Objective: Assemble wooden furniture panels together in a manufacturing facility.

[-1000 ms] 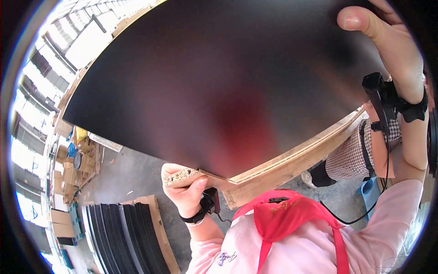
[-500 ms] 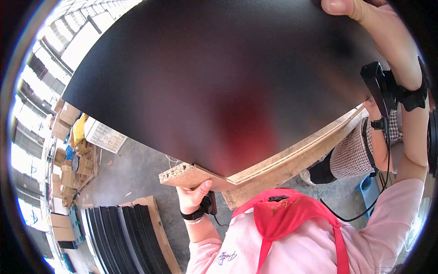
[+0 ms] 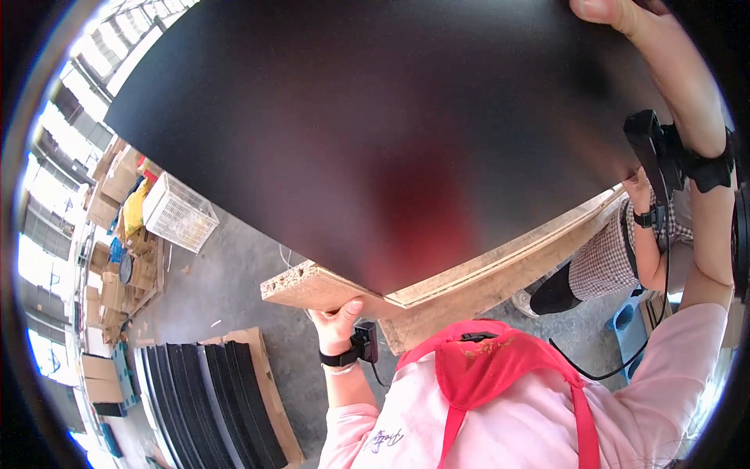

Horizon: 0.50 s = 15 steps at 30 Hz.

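Observation:
A large black-faced board [image 3: 375, 133] with a raw chipboard edge [image 3: 312, 285] fills most of the view, raised and tilted in front of me. My left hand [image 3: 337, 322] grips its lower corner from underneath, thumb on the pale edge. My right hand [image 3: 617, 16] holds the far top edge at the upper right, thumb pressed on the black face. Both wrists wear black straps with small devices. A second pale board [image 3: 500, 281] lies just beneath the black one.
A stack of black panels [image 3: 211, 406] lies on a pallet on the grey floor at lower left. A white wire basket [image 3: 178, 211] and cardboard boxes [image 3: 109, 258] stand at left. Another person in a checked shirt [image 3: 609, 258] is at right.
The board has risen and tipped further up. My left hand has shifted right along the lower corner. More floor, with the wire basket, now shows at left.

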Available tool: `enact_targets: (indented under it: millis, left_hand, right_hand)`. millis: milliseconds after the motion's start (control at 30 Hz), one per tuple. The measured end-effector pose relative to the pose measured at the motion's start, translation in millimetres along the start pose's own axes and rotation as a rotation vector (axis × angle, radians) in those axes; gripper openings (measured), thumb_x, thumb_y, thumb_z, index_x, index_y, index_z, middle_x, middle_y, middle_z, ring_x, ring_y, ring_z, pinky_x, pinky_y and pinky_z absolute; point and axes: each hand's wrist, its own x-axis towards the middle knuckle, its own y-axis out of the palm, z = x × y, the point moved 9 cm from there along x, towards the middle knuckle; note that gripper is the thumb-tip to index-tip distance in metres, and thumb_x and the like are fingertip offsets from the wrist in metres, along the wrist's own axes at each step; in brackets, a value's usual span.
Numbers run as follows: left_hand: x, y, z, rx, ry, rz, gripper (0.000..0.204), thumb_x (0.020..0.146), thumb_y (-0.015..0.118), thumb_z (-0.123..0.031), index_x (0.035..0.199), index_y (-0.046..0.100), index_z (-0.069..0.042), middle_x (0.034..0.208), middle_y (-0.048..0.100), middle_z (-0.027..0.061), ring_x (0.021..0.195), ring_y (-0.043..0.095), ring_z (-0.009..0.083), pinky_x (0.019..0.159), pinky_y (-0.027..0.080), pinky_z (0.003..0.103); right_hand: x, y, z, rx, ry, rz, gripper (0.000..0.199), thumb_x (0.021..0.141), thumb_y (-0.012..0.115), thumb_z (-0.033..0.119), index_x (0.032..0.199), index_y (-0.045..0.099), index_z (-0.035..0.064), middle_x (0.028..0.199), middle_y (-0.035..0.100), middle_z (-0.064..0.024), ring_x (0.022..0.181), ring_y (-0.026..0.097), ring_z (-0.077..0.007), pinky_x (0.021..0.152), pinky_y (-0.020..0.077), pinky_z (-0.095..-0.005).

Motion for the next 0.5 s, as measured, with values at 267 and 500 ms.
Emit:
enact_targets:
  millis: [267,500]
  left_hand:
    - [2.1,-1.7,-5.5,0.062,-0.009,0.006,0.067,0.070,0.086,-0.020,0.123,0.049,0.000,0.111,0.061,0.0080,0.101,0.059,0.0194,0.090,0.047,0.034]
    - [4.9,9.4,-12.7,0.060,0.032,-0.006,0.068,0.070,0.086,-0.022,0.123,0.050,0.000,0.110,0.061,0.0077,0.100,0.059,0.0191,0.089,0.047,0.033]
  right_hand:
    - [-44.6,58.4,-4.8,-0.188,0.057,0.262,0.028,0.063,0.080,0.002,0.087,0.066,0.0006,0.082,0.066,-0.0042,0.079,0.063,-0.0138,0.073,0.0487,-0.0262]
    - [-46.1,61.6,-5.3,-0.248,-0.024,0.263,0.029,0.056,0.079,0.002,0.081,0.064,-0.0003,0.076,0.063,-0.0074,0.073,0.062,-0.0179,0.069,0.0471,-0.0271]
